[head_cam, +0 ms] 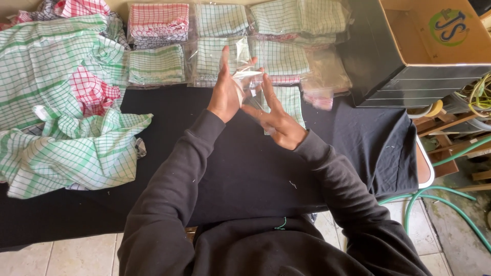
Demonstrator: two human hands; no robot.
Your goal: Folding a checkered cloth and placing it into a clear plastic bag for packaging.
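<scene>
My left hand (225,94) covers part of the clear plastic bag (248,77); the film is see-through and glary, so its edges are hard to trace. My right hand (277,121) hides the near end of the folded green-checked cloth (291,102) below it. Loose checked cloths (61,117) run off the left edge; how far the heap goes, can't tell. The cardboard box (434,36) is cut by the top and right edges, inside mostly unseen. The packed cloth stacks (220,38) are cropped along the top. The green hose (440,197) leaves frame at lower right. Clutter under the box is too tangled to make out.
</scene>
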